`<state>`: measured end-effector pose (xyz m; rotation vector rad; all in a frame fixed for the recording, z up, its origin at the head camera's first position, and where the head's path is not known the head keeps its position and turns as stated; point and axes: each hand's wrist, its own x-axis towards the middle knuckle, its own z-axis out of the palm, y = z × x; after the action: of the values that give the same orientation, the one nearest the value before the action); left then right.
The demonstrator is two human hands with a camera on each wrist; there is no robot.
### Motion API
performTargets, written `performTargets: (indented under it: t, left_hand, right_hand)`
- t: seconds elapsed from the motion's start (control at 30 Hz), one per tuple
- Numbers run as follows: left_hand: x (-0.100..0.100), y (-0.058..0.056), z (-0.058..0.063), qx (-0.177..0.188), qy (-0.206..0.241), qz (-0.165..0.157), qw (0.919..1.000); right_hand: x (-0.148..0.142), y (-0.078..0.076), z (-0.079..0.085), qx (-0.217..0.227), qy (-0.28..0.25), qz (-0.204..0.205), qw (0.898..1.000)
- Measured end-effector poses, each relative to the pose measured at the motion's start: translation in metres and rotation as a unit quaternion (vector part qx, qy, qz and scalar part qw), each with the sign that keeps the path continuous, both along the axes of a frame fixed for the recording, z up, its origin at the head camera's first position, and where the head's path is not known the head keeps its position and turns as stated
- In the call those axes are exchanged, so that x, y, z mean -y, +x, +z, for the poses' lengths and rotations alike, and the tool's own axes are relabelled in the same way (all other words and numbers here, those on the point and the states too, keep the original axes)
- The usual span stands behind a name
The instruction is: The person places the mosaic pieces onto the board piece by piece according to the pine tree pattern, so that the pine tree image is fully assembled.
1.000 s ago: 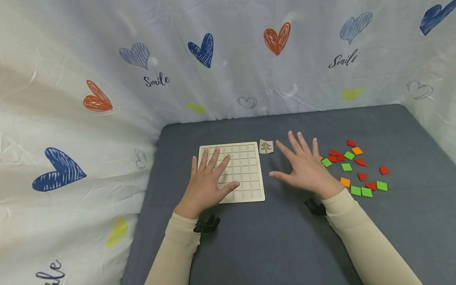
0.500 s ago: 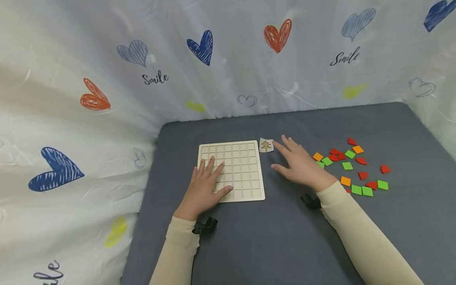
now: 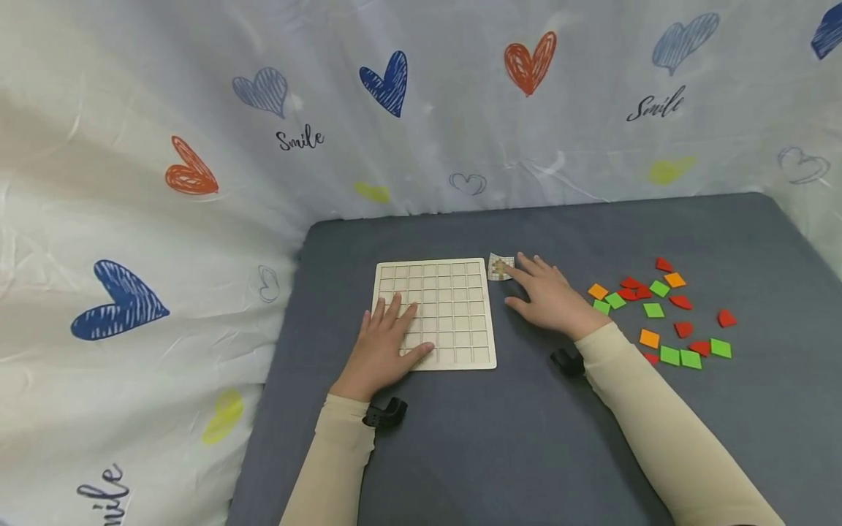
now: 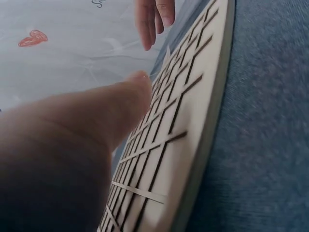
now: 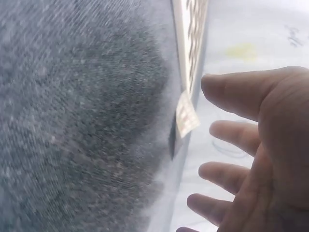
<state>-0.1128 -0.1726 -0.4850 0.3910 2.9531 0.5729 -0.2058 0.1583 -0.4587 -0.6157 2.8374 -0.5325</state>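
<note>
A pale wooden board (image 3: 454, 314) with a grid of square recesses lies on the grey table. Over its lower left part my left hand (image 3: 380, 349) is spread, fingers straight, with the thumb close above the grid in the left wrist view. Beside the board's upper right corner is a small paper card (image 3: 496, 267) with a printed pattern; its edge curls up in the right wrist view. My right hand (image 3: 549, 298) reaches beside it with fingers extended and holds nothing. In the head view its index fingertip overlaps the card's right side.
To the right of my right hand, several small flat pieces lie scattered: green squares (image 3: 669, 355), orange squares (image 3: 649, 338) and red pieces with one rounded side (image 3: 683, 329). A white curtain (image 3: 421, 168) printed with hearts hangs along the table's back and left.
Both hands have come down from their raised, spread pose. My left hand has lowered toward the board, and my right hand has moved left and reached the card. The head view has shifted slightly.
</note>
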Motion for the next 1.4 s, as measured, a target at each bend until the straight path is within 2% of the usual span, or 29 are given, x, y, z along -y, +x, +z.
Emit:
performTargets:
  t: [0.17,0.47,0.83,1.17,1.4]
  left_hand:
    - [0.001,0.002,-0.004,0.028,-0.014,-0.004,0.9995]
    - [0.0,0.002,-0.007,0.04,-0.02,0.002,0.999]
    - [-0.004,0.001,-0.011,0.039,-0.028,0.003,0.9989]
    - [-0.001,0.004,-0.012,0.016,-0.02,0.01,0.9996]
    - [-0.005,0.002,-0.012,0.02,-0.022,0.006,0.9995]
  right_hand:
    - [0.004,-0.005,-0.004,0.016,0.003,0.005,1.0]
    - [0.006,-0.01,-0.007,0.042,-0.008,0.012,0.999]
    - [0.008,-0.012,-0.012,0.051,0.025,0.005,0.998]
    - [0.004,-0.017,-0.013,0.032,0.024,0.019,0.999]
    - [-0.002,-0.017,-0.012,0.04,0.02,0.002,0.999]
